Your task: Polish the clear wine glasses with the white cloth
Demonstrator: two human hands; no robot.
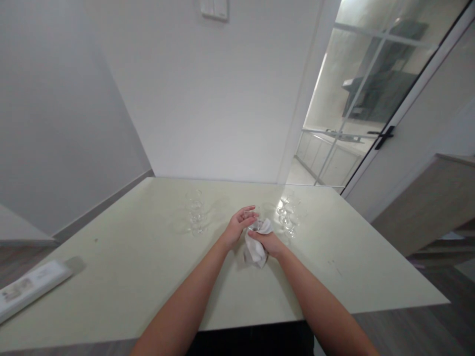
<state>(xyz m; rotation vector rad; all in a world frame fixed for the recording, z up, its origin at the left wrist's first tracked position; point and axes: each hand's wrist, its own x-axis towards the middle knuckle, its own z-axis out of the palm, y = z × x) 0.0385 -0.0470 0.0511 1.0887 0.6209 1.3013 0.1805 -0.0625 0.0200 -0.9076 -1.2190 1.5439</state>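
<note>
While my left hand (237, 226) cups a small clear glass (254, 223), fingers curled round its far side, my right hand (267, 242) is closed on a white cloth (257, 249) pressed against the glass's near side. Both meet over the middle of the table (148, 277), a little toward its far edge. To wipe well, I judge it best to keep the left grip light but sure, since clear glass is slippery, and to turn the glass against the cloth rather than squeeze.

More clear glasses (195, 212) stand just left of my left hand, and another cluster of glasses (288, 217) sits just right of the cloth, so my elbows should stay tucked. Open room lies toward the near edge; a flat white box (31, 287) rests well apart at the left edge.
</note>
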